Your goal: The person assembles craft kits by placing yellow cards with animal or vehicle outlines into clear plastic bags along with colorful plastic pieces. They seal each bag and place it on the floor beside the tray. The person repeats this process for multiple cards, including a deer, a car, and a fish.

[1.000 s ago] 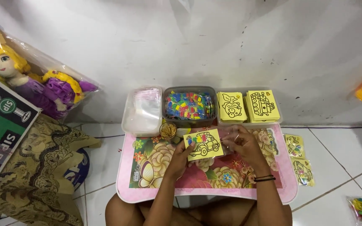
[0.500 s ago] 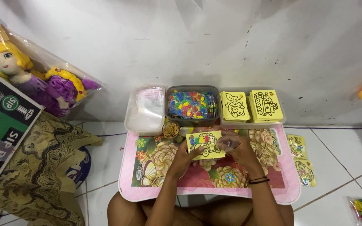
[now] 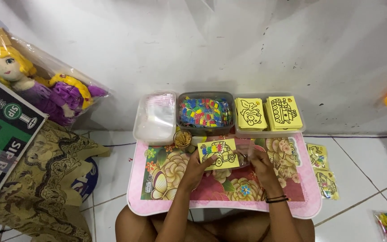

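My left hand (image 3: 199, 164) holds the lower left edge of a yellow card (image 3: 219, 154) printed with a car outline and a row of small coloured sachets along its top. My right hand (image 3: 255, 159) grips the card's right edge, and a clear plastic sleeve seems to sit between those fingers. Both hands hover over a small pink table with a flower pattern (image 3: 171, 179). Behind it stand a tray of clear plastic bags (image 3: 155, 116), a tub of coloured sachets (image 3: 204, 113) and a tray with two stacks of yellow cards (image 3: 267, 114).
A small cup of sticks (image 3: 182, 139) stands on the table's far edge. Packed cards (image 3: 322, 171) lie on the floor tiles to the right. A bagged doll (image 3: 32, 85), a cardboard box (image 3: 1, 139) and a brown patterned cloth (image 3: 45, 179) crowd the left. A white wall rises behind.
The card has stayed between both hands above the table. The hands shifted slightly to the right and the card now lies flatter.
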